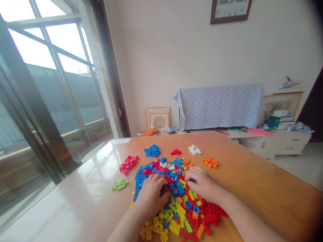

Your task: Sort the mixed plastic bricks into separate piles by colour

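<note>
A big mixed pile of toy bricks [174,208] lies on the wooden table [91,205]. My left hand [153,191] rests on the pile's left side, fingers curled around something dark, perhaps a blue brick, mostly hidden under the palm. On the pile's upper right is my right hand [200,181], its thumb and fingers bent near a blue brick [193,180]. Small sorted heaps surround the pile: blue [152,151], pink-red [128,164], light green [120,184], red [176,152], white [194,150] and orange [211,162].
Beyond the table stands a low white cabinet [275,144] with boxes [279,124] and a cloth-covered object [219,107]. Framed pictures [159,121] lean on the wall. A large window [68,77] is at the left.
</note>
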### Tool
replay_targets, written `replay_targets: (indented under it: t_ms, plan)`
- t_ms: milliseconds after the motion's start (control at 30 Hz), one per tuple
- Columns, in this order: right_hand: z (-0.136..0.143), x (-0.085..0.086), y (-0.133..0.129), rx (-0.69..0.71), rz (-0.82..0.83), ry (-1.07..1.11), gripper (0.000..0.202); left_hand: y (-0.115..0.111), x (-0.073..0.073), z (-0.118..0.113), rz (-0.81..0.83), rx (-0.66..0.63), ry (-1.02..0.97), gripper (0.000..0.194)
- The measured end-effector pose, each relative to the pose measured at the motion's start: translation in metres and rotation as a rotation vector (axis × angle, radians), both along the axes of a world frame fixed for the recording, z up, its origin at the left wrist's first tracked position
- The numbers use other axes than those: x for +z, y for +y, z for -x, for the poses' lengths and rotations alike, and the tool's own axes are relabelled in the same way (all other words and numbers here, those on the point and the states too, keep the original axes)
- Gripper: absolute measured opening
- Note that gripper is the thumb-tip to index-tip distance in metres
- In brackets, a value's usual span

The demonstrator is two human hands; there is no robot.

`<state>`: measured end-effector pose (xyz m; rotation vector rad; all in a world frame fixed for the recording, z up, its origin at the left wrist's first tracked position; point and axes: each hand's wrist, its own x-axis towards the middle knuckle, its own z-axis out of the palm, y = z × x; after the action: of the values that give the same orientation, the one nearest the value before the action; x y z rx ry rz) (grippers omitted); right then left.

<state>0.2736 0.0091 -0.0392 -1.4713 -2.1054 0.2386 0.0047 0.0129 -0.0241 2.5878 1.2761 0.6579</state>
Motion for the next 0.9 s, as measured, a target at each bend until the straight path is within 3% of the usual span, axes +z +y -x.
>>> replay_targets:
  t_ms: [300, 900]
  plan:
    - [-0.020, -0.011, 0.014, -0.079, 0.031, 0.123, 0.023, -0.001, 0.008, -0.001, 0.039, 0.042, 0.018, 0.026]
    - [-0.065, -0.008, 0.025, -0.464, 0.017, 0.420, 0.036, 0.002, 0.010, 0.000, 0.032, -0.044, -0.021, 0.021]
